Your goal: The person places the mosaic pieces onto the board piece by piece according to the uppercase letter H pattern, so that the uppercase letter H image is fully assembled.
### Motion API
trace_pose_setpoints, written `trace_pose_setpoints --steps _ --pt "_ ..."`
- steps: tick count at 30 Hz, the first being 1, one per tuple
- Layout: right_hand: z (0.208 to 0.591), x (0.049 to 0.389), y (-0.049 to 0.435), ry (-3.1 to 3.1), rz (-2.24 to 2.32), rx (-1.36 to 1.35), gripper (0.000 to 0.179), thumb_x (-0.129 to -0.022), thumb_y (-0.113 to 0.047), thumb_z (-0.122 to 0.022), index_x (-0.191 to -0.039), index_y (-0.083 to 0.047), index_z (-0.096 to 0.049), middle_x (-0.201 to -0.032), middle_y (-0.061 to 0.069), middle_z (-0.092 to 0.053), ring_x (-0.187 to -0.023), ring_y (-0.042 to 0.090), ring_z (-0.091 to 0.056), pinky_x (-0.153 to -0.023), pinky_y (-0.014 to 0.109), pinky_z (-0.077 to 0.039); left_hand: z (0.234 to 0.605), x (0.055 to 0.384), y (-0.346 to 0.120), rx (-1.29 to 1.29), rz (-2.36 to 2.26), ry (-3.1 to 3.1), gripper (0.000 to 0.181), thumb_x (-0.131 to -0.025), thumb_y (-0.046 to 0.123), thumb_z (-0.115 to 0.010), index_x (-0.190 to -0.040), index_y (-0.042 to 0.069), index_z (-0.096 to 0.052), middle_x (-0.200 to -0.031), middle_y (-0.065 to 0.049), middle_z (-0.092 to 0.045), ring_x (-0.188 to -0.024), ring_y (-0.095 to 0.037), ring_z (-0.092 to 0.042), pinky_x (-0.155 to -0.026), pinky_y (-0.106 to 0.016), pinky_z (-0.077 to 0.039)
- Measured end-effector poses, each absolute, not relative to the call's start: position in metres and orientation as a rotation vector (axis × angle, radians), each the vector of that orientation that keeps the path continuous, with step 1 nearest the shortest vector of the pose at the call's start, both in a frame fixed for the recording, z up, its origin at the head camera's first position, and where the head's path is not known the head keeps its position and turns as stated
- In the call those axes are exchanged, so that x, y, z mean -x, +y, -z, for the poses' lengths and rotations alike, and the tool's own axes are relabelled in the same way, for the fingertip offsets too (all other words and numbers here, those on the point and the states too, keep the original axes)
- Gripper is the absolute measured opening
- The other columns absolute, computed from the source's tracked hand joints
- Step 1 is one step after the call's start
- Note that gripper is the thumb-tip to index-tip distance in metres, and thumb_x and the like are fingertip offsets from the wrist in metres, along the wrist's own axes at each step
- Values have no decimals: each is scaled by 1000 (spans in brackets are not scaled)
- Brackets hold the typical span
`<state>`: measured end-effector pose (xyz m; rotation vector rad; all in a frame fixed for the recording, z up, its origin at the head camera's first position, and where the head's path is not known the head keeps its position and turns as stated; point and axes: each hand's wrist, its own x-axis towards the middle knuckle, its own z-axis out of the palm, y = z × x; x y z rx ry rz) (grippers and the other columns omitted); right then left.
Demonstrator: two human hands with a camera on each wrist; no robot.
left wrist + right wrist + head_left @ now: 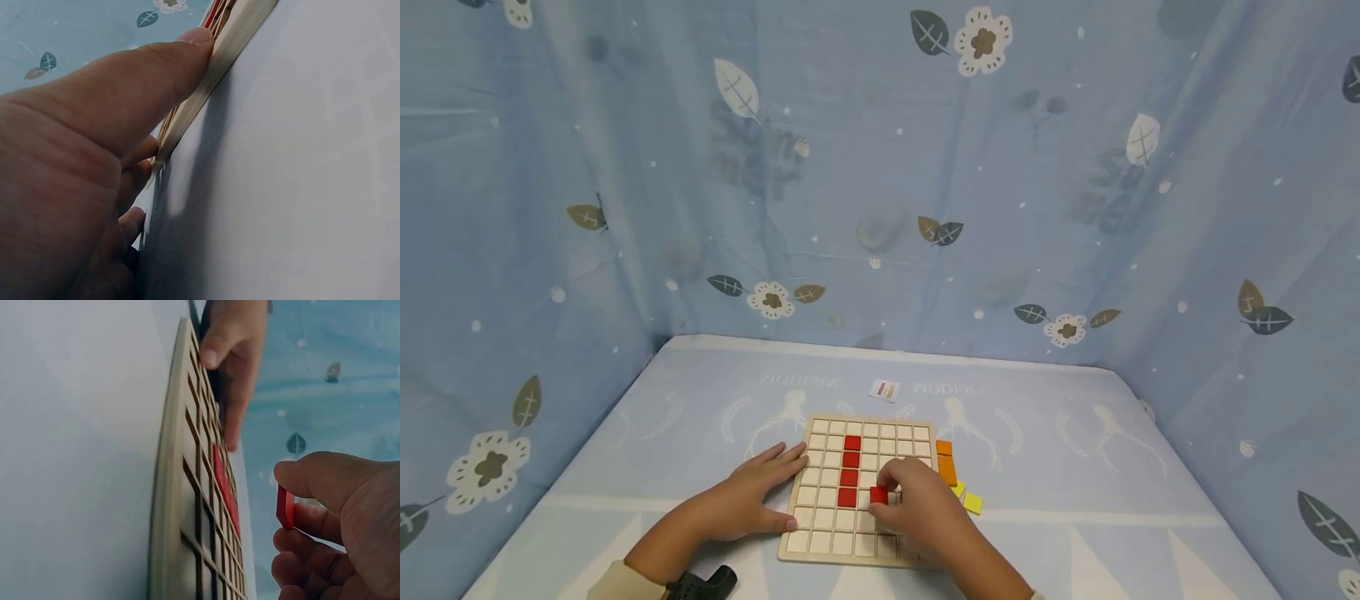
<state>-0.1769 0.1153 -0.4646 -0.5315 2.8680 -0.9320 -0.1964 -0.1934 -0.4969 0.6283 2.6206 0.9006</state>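
Observation:
A wooden grid board (842, 542) with pale square cells lies on the table. Several red tiles (849, 477) form one column in it, left of its middle. Between thumb and fingers my right hand (921, 504) pinches another red tile (285, 506); the right wrist view shows it held above the board's surface. My left hand (748, 492) rests at the board's left edge, fingers spread, with the thumb (187, 53) against the rim. Part of the board's lower right is hidden behind my right hand.
Orange tiles (946, 468) lie along the board's right edge, with yellow tiles (973, 503) just nearer. A small printed card (884, 390) lies beyond the board. Blue patterned curtain (880, 167) encloses the table (1060, 450) at the back and sides.

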Motion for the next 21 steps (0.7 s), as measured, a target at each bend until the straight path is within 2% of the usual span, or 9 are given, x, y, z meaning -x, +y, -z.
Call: trace_pose_setpoints --steps 3,11,16,21 --pt "468 177 101 2854 911 503 22 -87 -34 -85 -93 -24 -66 -93 -11 -60 -81 8 -55 -73 30 -50 498 197 -193 -640 -897 2626 100 -84 54 -83 -164 15 -37 -175 -2 -22 -161 -44 -9 -118 -78 -14" --pt "482 184 69 2829 926 519 21 -87 -33 -84 -92 -23 -67 -85 -10 -57 -72 9 -52 -66 28 -46 496 195 -198 -625 -896 2635 100 -84 54 -83 -164 15 -37 -175 -3 -23 -161 -45 -9 -117 -79 -15" --pt "490 184 67 2869 859 528 18 -86 -30 -84 -89 -23 -68 -81 -9 -53 -66 8 -48 -60 27 -42 499 196 -196 -652 -901 2624 99 -86 56 -81 -164 15 -37 -175 -2 -22 -161 -45 -9 -117 -79 -15" --pt "494 186 71 2855 885 591 16 -87 -27 -84 -88 -25 -68 -82 -10 -53 -68 7 -48 -61 25 -43 497 197 -194 -651 -889 2634 98 -86 55 -81 -164 15 -38 -175 -2 -23 -161 -44 -10 -118 -78 -14"
